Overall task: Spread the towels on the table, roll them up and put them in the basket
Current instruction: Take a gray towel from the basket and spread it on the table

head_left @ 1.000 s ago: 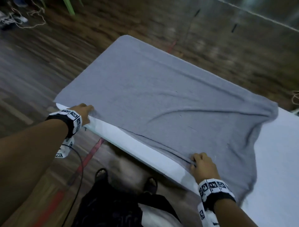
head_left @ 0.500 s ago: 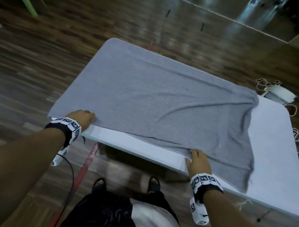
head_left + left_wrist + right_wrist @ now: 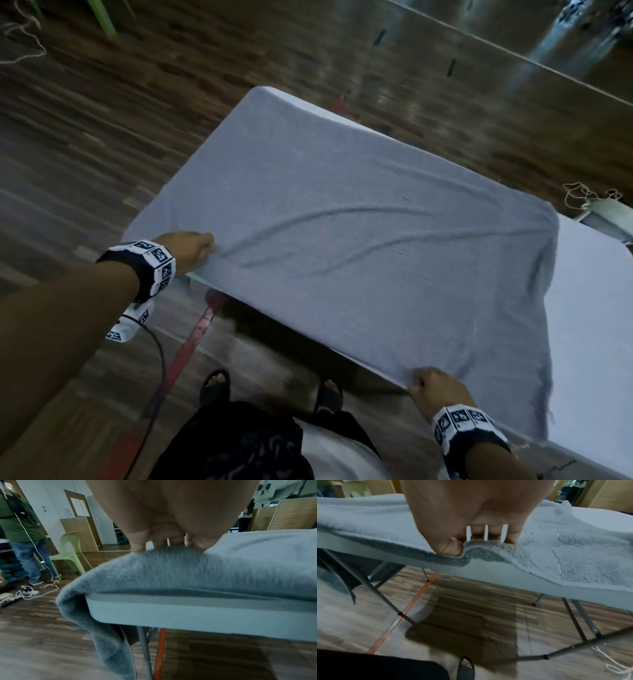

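Towel pinched at its near edge by both hands, spread over the bench.

The left hand has its grip clenched on the towel's near-left corner, thumb and fingers bunching the grey pile just above the bench edge; the right hand pinches the near hem further right, lifting a small fold. From there the towel lies across most of the white bench with long shallow creases, its left end hanging over the side, the right part of the bench bare. Wooden floor below, red tape line under the bench.
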